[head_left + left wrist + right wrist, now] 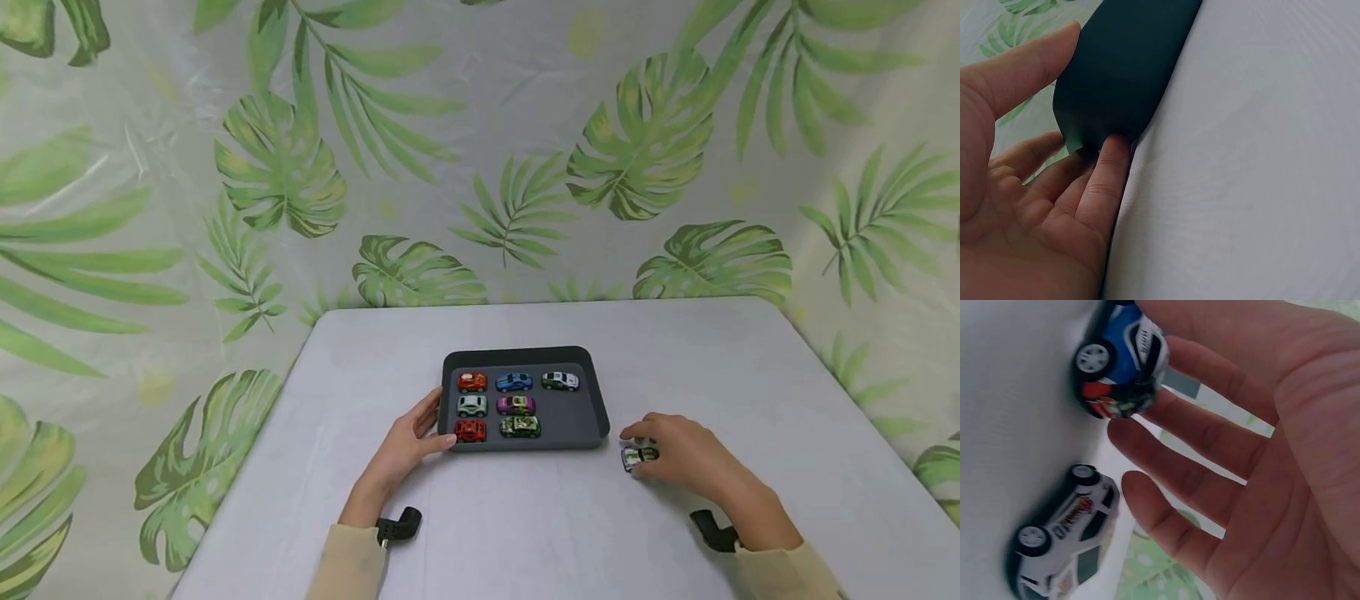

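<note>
My left hand (405,442) grips the left end of a dark grey tray (566,423), thumb at the near corner and fingers along the side. In the left wrist view the tray's dark wall (1125,69) lies between thumb and fingers. Right of the tray, my right hand (686,454) has thumb and index finger around a small toy car (633,458) down at the table. The right wrist view shows this toy car (1125,356) in blue, white and red. Below it, near the little finger, stands a white toy car (1069,537).
Several toy cars stand in rows in the tray, among them a blue car (513,382), a purple car (516,405) and a camouflage car (520,427). The white-covered table (517,525) ends at a leaf-patterned curtain (510,125).
</note>
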Action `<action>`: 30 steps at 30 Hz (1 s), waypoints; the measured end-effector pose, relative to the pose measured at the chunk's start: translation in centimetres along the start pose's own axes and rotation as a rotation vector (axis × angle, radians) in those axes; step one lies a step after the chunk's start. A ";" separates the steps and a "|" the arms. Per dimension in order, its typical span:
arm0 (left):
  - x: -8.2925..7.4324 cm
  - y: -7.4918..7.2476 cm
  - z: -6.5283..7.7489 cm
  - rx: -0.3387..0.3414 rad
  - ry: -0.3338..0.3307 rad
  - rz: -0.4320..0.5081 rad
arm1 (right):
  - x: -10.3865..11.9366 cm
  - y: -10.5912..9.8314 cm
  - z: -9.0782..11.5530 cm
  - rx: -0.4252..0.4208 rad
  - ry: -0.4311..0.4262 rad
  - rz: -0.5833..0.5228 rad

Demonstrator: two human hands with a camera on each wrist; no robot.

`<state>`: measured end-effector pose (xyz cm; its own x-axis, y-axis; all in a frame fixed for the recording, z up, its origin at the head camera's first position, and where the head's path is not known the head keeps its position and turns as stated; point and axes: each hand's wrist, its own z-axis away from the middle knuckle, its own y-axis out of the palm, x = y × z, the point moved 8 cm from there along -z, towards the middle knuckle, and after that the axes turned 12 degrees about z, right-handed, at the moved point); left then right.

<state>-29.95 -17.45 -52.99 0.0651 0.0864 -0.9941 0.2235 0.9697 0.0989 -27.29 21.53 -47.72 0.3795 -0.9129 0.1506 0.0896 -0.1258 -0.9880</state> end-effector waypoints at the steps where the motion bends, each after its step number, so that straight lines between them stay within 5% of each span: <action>1: 0.1 0.0 0.0 0.000 -0.002 0.001 | 0.0 0.1 0.0 -0.005 -0.002 0.001; 30: -0.1 0.1 0.0 -0.003 0.009 0.014 | -0.4 -0.6 -0.5 -0.069 -0.021 0.050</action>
<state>-29.92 -17.41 -52.90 0.0600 0.1022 -0.9930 0.2198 0.9690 0.1130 -27.94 21.81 -47.22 0.4016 -0.9102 0.1013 0.0072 -0.1075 -0.9942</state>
